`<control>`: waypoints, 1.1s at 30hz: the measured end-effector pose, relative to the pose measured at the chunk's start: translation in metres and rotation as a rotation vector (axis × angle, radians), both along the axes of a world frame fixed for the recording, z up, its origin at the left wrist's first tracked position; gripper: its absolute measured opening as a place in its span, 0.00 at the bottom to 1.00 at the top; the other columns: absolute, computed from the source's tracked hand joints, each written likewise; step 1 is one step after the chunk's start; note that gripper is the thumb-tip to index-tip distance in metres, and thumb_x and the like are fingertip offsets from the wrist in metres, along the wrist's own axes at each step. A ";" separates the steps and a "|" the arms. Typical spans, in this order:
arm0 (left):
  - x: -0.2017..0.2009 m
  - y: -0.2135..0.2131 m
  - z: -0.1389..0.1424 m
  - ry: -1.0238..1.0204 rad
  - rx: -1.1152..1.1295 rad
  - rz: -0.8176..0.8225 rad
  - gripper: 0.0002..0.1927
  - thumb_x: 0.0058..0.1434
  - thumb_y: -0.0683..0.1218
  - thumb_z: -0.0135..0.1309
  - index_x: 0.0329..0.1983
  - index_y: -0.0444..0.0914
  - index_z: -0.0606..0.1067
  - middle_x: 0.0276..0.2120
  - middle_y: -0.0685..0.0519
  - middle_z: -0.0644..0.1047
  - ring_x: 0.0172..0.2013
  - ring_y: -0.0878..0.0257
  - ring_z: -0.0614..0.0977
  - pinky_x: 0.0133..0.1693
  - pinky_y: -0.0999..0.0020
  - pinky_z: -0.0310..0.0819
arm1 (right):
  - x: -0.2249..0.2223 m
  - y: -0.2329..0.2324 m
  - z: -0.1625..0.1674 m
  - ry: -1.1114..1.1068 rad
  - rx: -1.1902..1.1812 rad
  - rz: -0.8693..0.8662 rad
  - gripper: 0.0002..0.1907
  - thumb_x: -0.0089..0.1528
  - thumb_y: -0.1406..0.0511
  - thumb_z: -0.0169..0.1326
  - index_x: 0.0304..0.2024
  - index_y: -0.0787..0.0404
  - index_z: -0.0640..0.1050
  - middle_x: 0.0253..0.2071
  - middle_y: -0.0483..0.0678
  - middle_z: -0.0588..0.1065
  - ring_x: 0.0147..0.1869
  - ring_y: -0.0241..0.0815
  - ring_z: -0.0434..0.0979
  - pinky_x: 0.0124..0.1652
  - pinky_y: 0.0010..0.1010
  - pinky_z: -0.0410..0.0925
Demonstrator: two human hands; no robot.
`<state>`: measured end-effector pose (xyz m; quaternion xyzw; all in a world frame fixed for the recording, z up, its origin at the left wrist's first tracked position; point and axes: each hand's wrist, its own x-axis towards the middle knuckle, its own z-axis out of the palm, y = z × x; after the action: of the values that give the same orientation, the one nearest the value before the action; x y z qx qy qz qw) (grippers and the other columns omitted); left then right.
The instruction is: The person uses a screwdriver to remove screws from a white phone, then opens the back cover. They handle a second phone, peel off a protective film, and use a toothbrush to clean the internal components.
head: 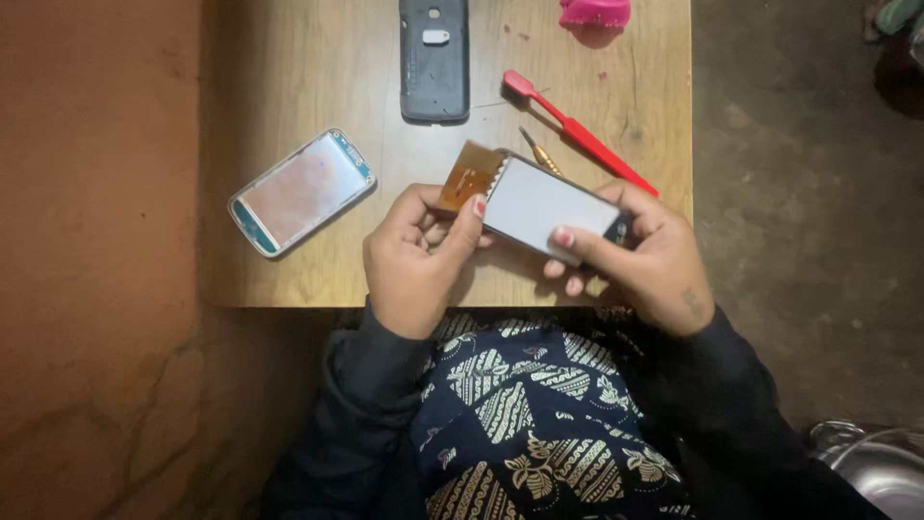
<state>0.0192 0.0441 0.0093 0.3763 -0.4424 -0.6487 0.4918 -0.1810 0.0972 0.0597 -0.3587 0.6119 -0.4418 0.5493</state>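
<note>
Above the near edge of the wooden worktop (pixel 289 58), both hands hold a flat phone display panel (pixel 539 204) with an orange flex ribbon (pixel 466 175) at its left end. The left hand (pixel 416 260) has its fingers clamped on the ribbon end, and the right hand (pixel 647 258) has its fingers clamped on the panel's other end. A phone frame (pixel 300 192), a dark back cover (pixel 434 60), a red toothbrush (pixel 576 130) and a small screwdriver (pixel 539 152) lie on the worktop beyond.
</note>
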 end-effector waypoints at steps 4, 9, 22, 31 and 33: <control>0.004 -0.005 -0.007 -0.079 -0.044 -0.028 0.11 0.68 0.38 0.58 0.50 0.28 0.74 0.41 0.51 0.81 0.40 0.71 0.82 0.43 0.77 0.78 | 0.003 -0.003 -0.013 -0.025 -0.113 -0.083 0.08 0.66 0.69 0.57 0.43 0.67 0.72 0.28 0.51 0.78 0.24 0.35 0.75 0.24 0.24 0.68; 0.005 -0.007 -0.001 -0.272 -0.075 -0.076 0.23 0.63 0.39 0.60 0.61 0.32 0.74 0.43 0.54 0.82 0.40 0.74 0.82 0.42 0.79 0.78 | 0.005 0.001 -0.019 0.023 -0.210 -0.114 0.09 0.66 0.68 0.57 0.42 0.66 0.71 0.27 0.49 0.76 0.23 0.35 0.74 0.21 0.27 0.68; 0.004 -0.007 0.005 -0.387 -0.083 -0.081 0.20 0.62 0.40 0.61 0.57 0.31 0.76 0.39 0.53 0.84 0.36 0.76 0.83 0.38 0.80 0.79 | 0.009 0.005 -0.024 0.036 -0.263 -0.146 0.08 0.68 0.69 0.57 0.44 0.70 0.73 0.31 0.49 0.76 0.27 0.35 0.77 0.25 0.29 0.73; 0.006 -0.006 0.005 -0.480 -0.048 -0.068 0.20 0.61 0.43 0.63 0.55 0.32 0.78 0.35 0.56 0.83 0.31 0.79 0.77 0.33 0.82 0.73 | 0.007 0.007 -0.026 0.096 -0.263 -0.140 0.08 0.68 0.69 0.57 0.44 0.69 0.74 0.31 0.50 0.77 0.28 0.35 0.78 0.26 0.26 0.72; 0.006 -0.007 0.005 -0.494 -0.061 -0.070 0.19 0.61 0.44 0.63 0.54 0.33 0.78 0.34 0.56 0.83 0.31 0.79 0.77 0.33 0.82 0.74 | 0.006 0.008 -0.027 0.123 -0.256 -0.139 0.08 0.68 0.69 0.58 0.44 0.69 0.74 0.30 0.49 0.77 0.28 0.34 0.78 0.26 0.25 0.71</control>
<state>0.0251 0.0369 0.0142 0.4928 -0.5813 -0.5401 0.3572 -0.1750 0.1048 0.0325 -0.4086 0.6065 -0.5304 0.4287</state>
